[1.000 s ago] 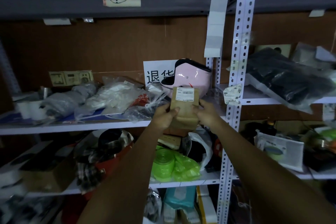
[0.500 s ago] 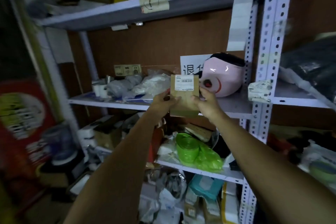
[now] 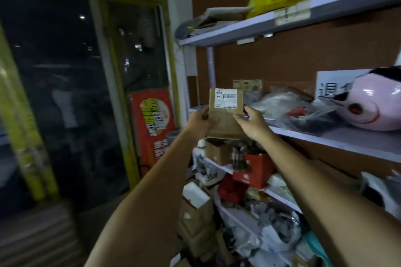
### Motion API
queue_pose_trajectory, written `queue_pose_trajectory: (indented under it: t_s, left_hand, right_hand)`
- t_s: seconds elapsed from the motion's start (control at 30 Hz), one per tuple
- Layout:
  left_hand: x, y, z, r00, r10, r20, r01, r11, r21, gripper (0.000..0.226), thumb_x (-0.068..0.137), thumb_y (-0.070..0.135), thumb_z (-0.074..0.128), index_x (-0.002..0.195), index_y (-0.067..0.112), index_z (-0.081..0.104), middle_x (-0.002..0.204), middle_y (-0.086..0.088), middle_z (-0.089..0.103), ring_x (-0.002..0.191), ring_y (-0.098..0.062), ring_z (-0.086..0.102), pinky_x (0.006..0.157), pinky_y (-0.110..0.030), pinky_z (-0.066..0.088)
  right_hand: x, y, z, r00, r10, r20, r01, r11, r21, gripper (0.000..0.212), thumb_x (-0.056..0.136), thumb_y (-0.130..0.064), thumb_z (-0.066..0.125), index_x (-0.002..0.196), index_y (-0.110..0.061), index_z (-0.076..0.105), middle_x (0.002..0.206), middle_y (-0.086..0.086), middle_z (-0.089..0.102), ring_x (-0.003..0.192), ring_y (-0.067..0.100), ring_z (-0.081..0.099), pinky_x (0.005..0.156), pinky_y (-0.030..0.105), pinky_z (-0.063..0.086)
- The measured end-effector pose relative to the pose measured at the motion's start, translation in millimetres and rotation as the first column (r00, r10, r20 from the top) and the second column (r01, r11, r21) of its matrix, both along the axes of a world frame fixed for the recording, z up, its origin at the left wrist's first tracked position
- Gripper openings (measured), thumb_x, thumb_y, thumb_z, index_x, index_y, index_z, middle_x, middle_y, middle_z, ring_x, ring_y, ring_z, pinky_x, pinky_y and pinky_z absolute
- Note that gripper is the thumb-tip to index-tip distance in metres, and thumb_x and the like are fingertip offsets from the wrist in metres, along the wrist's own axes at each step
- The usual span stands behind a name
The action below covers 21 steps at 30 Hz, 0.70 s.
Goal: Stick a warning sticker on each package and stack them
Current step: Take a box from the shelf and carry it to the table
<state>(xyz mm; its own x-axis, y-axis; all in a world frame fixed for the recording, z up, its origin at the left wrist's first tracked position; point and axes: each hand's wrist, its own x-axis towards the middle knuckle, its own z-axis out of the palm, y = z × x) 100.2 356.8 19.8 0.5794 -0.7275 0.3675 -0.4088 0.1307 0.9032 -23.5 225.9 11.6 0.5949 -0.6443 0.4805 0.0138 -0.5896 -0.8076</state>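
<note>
A small brown cardboard package (image 3: 225,123) with a white barcode label across its top is held upright in front of me at arm's length. My left hand (image 3: 200,122) grips its left edge, thumb on the front face. My right hand (image 3: 251,122) grips its right edge, thumb pressed on the front just below the label. The package hangs in the air ahead of the left end of the shelving. No warning sticker shows on it.
White metal shelves (image 3: 338,138) on the right hold plastic-wrapped parcels (image 3: 288,106), a pink helmet (image 3: 373,104), a red box (image 3: 253,171) and several cardboard boxes lower down. A dark glass door with a yellow frame (image 3: 112,54) and a red poster (image 3: 153,123) stand on the left.
My view has swung left, away from the shelves toward the glass door. Both hands keep hold of the package, which has moved left along with them.
</note>
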Motion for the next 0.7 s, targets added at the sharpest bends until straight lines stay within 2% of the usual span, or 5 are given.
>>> queue_pose_trajectory:
  t_s: [0.2, 0.27, 0.43, 0.53, 0.7]
  left_hand:
    - [32, 161, -14, 0.979, 0.204, -0.023, -0.205, 0.979, -0.016, 0.033, 0.091, 0.002, 0.064, 0.124, 0.003, 0.06, 0.109, -0.006, 0.069, 0.081, -0.014, 0.066, 0.06, -0.014, 0.054]
    - [42, 219, -21, 0.965, 0.258, -0.035, -0.259, 0.966, -0.005, 0.035, 0.09, 0.007, 0.067, 0.124, 0.006, 0.062, 0.11, -0.005, 0.071, 0.088, -0.019, 0.068, 0.063, -0.019, 0.056]
    - [52, 363, -39, 0.914, 0.399, -0.065, -0.398, 0.917, 0.03, 0.027, 0.089, 0.012, 0.07, 0.115, 0.011, 0.063, 0.111, -0.007, 0.072, 0.101, -0.025, 0.069, 0.091, -0.043, 0.057]
    - [46, 448, -47, 0.856, 0.516, -0.042, -0.515, 0.857, 0.038, 0.021, 0.09, 0.011, 0.069, 0.11, 0.014, 0.064, 0.109, -0.006, 0.071, 0.098, -0.022, 0.068, 0.091, -0.042, 0.056]
    - [30, 587, -58, 0.716, 0.696, 0.044, -0.698, 0.714, 0.053, 0.032, 0.086, 0.014, 0.072, 0.118, 0.01, 0.068, 0.105, -0.006, 0.072, 0.094, -0.021, 0.069, 0.077, -0.032, 0.059]
  right_hand:
    - [66, 136, -5, 0.982, 0.178, -0.065, -0.182, 0.982, -0.054, 0.036, 0.094, -0.022, 0.066, 0.129, -0.014, 0.061, 0.122, -0.004, 0.064, 0.11, 0.016, 0.059, 0.092, 0.032, 0.048]
    - [81, 191, -12, 0.972, 0.225, -0.064, -0.229, 0.971, -0.062, 0.04, 0.093, -0.021, 0.068, 0.13, -0.01, 0.06, 0.12, -0.003, 0.064, 0.11, 0.016, 0.059, 0.087, 0.028, 0.045]
    - [113, 327, -36, 0.919, 0.391, -0.037, -0.389, 0.919, 0.058, 0.048, 0.09, -0.022, 0.07, 0.135, -0.01, 0.056, 0.124, 0.008, 0.066, 0.112, 0.023, 0.063, 0.097, 0.043, 0.052]
    - [124, 410, -40, 0.87, 0.49, -0.053, -0.485, 0.871, 0.079, 0.054, 0.092, -0.021, 0.067, 0.144, -0.017, 0.05, 0.134, 0.004, 0.06, 0.121, 0.022, 0.057, 0.101, 0.043, 0.049]
    - [136, 543, -47, 0.742, 0.668, -0.053, -0.668, 0.744, 0.018, 0.045, 0.093, -0.011, 0.065, 0.136, -0.019, 0.058, 0.126, 0.002, 0.065, 0.114, 0.019, 0.059, 0.098, 0.038, 0.051]
